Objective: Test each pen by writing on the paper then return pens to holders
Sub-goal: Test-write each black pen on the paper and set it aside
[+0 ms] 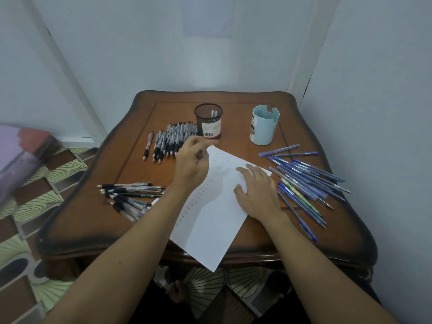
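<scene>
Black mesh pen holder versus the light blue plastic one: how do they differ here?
The black wire-mesh pen holder is see-through with an even round rim; the light blue plastic pen holder is solid-walled with a notched rim. The mesh one stands beside the row of black-grip pens; the blue one stands apart. Both are upright, no pens showing inside.

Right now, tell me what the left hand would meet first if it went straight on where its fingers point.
Most likely the black mesh holder, near its labelled base: the left hand hangs blurred above the far corner of the paper, fingers aimed at it. Depth is unclear, so this is a guess.
</scene>
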`<state>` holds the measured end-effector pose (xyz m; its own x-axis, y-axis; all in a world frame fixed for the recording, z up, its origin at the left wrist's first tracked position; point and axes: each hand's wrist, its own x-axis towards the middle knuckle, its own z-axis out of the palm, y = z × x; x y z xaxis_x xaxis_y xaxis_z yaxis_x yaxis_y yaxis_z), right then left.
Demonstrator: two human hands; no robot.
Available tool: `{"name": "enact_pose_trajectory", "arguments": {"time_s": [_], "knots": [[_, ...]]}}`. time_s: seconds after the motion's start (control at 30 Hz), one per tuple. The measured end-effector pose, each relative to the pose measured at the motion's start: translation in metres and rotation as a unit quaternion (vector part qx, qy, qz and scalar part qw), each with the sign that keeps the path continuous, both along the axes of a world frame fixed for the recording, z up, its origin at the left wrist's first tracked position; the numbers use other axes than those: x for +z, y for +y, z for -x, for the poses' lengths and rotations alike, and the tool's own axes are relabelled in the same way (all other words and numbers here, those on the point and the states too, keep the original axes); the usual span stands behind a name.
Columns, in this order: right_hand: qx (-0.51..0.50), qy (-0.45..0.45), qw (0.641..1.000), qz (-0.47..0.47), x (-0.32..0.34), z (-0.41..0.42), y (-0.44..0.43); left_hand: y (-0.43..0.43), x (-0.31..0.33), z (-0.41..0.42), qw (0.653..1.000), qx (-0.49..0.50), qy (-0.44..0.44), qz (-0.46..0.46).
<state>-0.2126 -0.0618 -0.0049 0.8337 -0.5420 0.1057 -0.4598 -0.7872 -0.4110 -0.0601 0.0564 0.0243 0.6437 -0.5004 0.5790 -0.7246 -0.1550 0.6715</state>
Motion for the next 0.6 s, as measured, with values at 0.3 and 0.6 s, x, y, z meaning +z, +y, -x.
{"name": "enact_pose_trajectory", "arguments": {"time_s": [0.3, 0.6], "knots": [[0.001, 0.129, 0.991, 0.047, -0.01, -0.017, -0.021, -0.049, 0.001, -0.012, 0.976, -0.028, 0.214, 0.034], [0.035, 0.102, 0.993, 0.038, -0.014, -0.017, -0.022, -0.079, -0.016, -0.039, 0.97, -0.016, 0.244, -0.001]]}}
